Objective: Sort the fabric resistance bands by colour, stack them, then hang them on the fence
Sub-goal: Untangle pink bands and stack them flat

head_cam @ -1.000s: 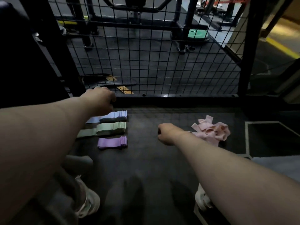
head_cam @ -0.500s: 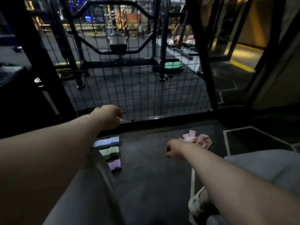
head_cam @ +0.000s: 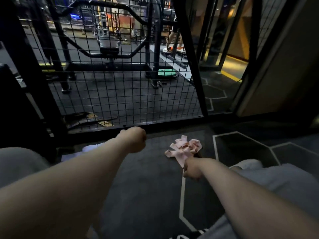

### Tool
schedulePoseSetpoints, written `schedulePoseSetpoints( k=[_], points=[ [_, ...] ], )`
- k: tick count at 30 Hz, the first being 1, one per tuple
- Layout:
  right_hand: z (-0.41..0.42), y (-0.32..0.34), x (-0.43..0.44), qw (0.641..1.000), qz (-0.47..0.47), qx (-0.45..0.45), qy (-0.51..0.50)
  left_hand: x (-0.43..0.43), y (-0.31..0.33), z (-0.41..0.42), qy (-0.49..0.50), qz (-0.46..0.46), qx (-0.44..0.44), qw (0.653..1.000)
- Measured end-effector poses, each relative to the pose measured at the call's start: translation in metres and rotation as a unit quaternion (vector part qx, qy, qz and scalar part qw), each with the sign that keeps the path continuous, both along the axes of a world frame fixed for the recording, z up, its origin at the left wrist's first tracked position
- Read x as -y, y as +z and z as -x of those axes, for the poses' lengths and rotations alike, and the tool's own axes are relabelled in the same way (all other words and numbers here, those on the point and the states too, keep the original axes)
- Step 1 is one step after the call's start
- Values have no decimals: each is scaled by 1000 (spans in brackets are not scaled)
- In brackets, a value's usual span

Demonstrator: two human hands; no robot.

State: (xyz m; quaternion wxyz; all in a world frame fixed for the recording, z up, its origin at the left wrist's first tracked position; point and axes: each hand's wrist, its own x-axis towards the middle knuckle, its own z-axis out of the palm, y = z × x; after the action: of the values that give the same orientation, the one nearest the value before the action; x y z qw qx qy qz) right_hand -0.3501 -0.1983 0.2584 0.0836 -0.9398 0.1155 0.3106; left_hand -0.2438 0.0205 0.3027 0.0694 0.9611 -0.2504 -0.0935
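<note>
Crumpled pink fabric resistance-band pile (head_cam: pixel 183 146) lies on dark gym floor (head_cam: pixel 146 183) just ahead of nearer right hand (head_cam: pixel 191 169), grip curled at its tail, hold unclear; left hand (head_cam: pixel 136 139) fisted, seemingly empty, by black wire-mesh fence (head_cam: pixel 120 94).

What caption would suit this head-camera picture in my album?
Left hand fisted before the wire fence, right hand at a crumpled heap of pink bands on the floor.

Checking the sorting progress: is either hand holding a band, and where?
Left hand is a bare fist. Right hand meets the near end of the pink pile; a grip cannot be told.
</note>
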Motion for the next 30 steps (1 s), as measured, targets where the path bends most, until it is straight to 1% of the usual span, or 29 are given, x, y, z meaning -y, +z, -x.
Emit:
schedulePoseSetpoints(
  k=[5, 7, 8, 10, 13, 15, 20, 24, 26, 30],
  points=[
    [-33, -47, -7, 996, -4, -90, 8, 6, -67, -10, 33, 37, -86, 995],
    [-48, -75, -12, 994, -15, -109, 25, 12, -98, -13, 48, 50, -113, 991],
    [-57, -94, -12, 993, -25, -113, 15, 15, -117, -18, 59, 62, -130, 988],
    [-74, -130, -14, 993, -28, -116, -11, 22, -148, -24, 85, 87, -181, 976],
    [-96, -175, -13, 990, -8, -132, -45, 34, -187, -36, 134, 130, -256, 948],
    [-118, -199, -7, 989, -5, -129, -70, 45, -210, -50, 158, 156, -285, 933],
    [-179, -243, 30, 984, 10, -110, -137, 63, -262, -91, 177, 181, -327, 910],
    [-223, -284, 65, 985, 47, -102, -130, 67, -295, -124, 199, 172, -356, 897],
    [-243, -307, 80, 984, 65, -112, -122, 73, -311, -138, 208, 167, -372, 889],
    [-265, -317, 83, 980, 79, -138, -115, 93, -331, -157, 206, 172, -392, 880]
  ],
)
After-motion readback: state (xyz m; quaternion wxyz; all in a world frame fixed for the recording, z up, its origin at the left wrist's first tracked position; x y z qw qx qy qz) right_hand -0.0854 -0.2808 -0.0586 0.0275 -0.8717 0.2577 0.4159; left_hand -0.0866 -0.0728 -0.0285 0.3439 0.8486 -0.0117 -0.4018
